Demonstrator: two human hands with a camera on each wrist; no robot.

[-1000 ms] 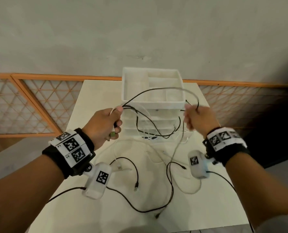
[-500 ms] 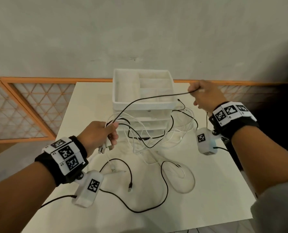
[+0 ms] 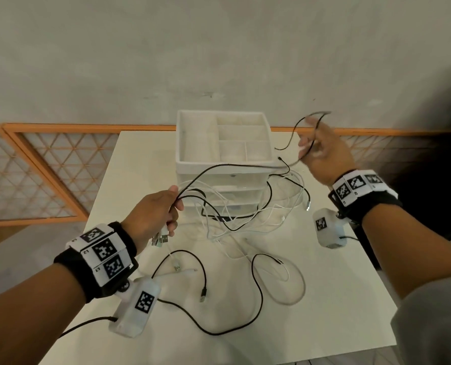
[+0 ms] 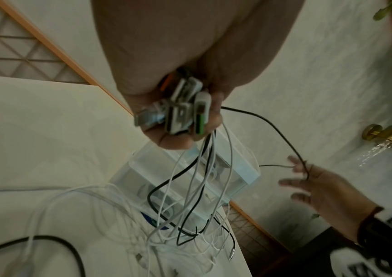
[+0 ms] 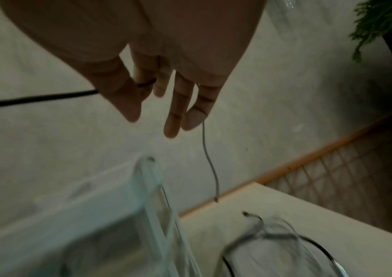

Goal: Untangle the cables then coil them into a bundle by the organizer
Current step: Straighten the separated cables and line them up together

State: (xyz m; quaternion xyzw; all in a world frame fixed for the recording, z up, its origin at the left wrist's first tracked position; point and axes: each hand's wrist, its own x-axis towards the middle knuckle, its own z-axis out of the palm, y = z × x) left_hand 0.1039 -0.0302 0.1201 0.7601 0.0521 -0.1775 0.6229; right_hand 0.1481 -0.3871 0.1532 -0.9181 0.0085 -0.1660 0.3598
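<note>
My left hand (image 3: 166,212) grips a bunch of USB plugs (image 4: 180,112), and several white and black cables hang from it. They fall into a tangle (image 3: 245,219) in front of the white drawer organizer (image 3: 182,143). One black cable (image 3: 232,165) runs from that fist across the organizer's front to my right hand (image 3: 321,154). The right hand is raised to the right of the organizer with straight, spread fingers (image 5: 173,112). The cable (image 5: 36,98) is threaded between thumb and fingers, and its thin free end (image 5: 210,168) dangles.
The cream table (image 3: 337,299) also carries a loose black cable (image 3: 258,299) and a white cable loop (image 3: 298,293) at the near side. An orange lattice rail (image 3: 47,180) runs behind the table on both sides, below a grey wall.
My right hand has swung up and out to the right and gone from a pinch to spread fingers. The black cable's far end has come free and whips in the air. The left hand has barely moved.
</note>
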